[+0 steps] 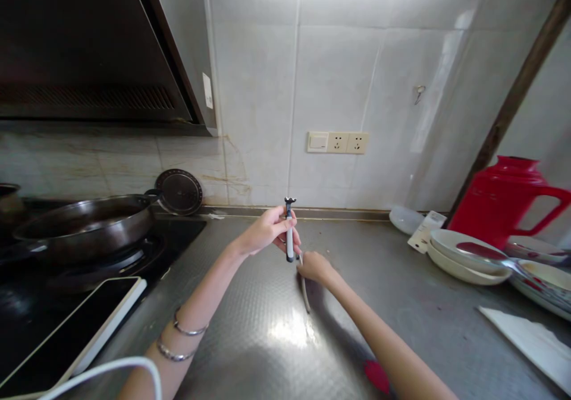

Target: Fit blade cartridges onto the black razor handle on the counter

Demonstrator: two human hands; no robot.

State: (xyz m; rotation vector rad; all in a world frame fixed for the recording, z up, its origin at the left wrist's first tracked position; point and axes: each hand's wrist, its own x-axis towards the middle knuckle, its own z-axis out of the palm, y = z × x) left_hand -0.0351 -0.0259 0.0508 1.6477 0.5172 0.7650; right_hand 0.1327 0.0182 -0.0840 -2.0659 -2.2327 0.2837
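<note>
Over the middle of the metal counter [250, 305], my left hand [270, 231] grips a small tool [289, 239] with a grey-white handle and a dark head, held upright like a peeler or razor. Just right of it and lower, my right hand [314, 267] is closed on a thin pale strip or cord [306, 296], whose loose end hangs toward the counter. The two hands are close together. A small dark piece shows between them, too small to make out.
On the left are a pan [89, 227] on the black stove and a phone-like device [66, 340] with a white cable. A red jug [499, 203], stacked dishes [468, 254] and white paper [530, 343] lie right. Wall sockets [348, 143] are behind.
</note>
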